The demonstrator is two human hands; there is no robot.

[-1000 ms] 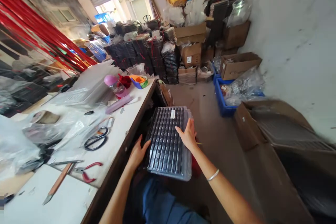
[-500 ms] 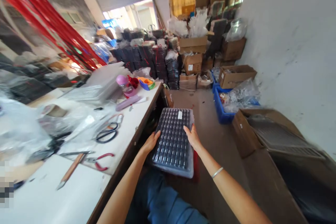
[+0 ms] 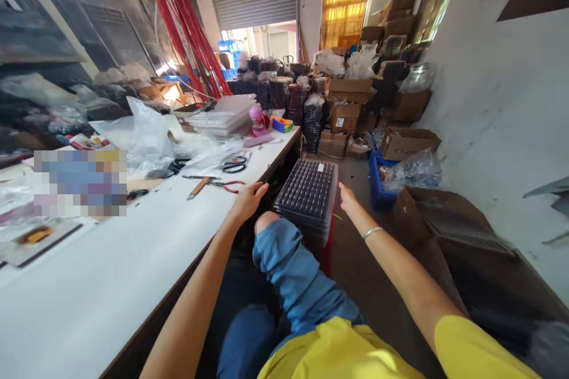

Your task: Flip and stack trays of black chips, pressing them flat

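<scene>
A stack of black compartment trays (image 3: 306, 189) with clear plastic edges stands beside my knee, a small white label on the top one. To its left, over the table edge, my left hand (image 3: 249, 200) is held apart from the trays, thumb and fingers separated and nothing in them. On the other side my right hand (image 3: 349, 200) hovers just off the stack's right edge, fingers stretched forward and holding nothing. Red-handled pliers (image 3: 229, 185), a wooden-handled knife (image 3: 199, 188) and black scissors (image 3: 235, 163) lie on the white table near my left hand.
The white table (image 3: 111, 284) runs along my left. Plastic bags (image 3: 149, 139) and a pink bottle (image 3: 256, 121) are on it. At right are a blue crate (image 3: 381, 180) and an open cardboard box (image 3: 413, 219). Stacked trays and cartons fill the back.
Both hands have let go of the top tray and moved apart from it; it now rests on the stack. The view has tilted up and swung left, showing more of the table.
</scene>
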